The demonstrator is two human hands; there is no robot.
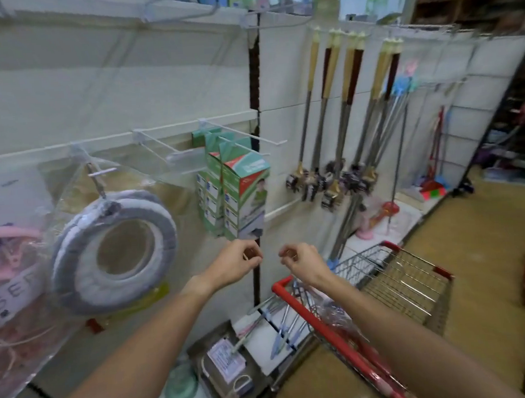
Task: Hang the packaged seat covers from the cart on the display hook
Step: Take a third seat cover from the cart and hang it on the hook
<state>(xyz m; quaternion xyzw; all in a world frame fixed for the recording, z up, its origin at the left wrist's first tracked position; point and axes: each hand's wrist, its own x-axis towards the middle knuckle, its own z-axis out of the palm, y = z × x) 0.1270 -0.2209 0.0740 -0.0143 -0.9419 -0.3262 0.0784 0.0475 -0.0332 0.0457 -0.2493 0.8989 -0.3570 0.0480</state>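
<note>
A packaged seat cover [112, 249], a grey and white ring in a clear plastic bag, hangs from a white display hook [98, 173] at the left. The red-rimmed wire cart [397, 279] stands at the lower right with clear-wrapped packages [334, 315] in its near end. My left hand [240, 261] and my right hand [303, 262] hover side by side in front of the panel, above the cart's near corner. Both have their fingers curled in, and I see nothing held in either.
Empty white hooks [244, 134] stick out of the wall panel right of the hung cover. Green boxes [238, 188] hang beside them. Long-handled brushes [336, 116] hang further right. Bagged goods [226, 369] lie on the low shelf below. The tiled aisle [482, 245] runs to the right.
</note>
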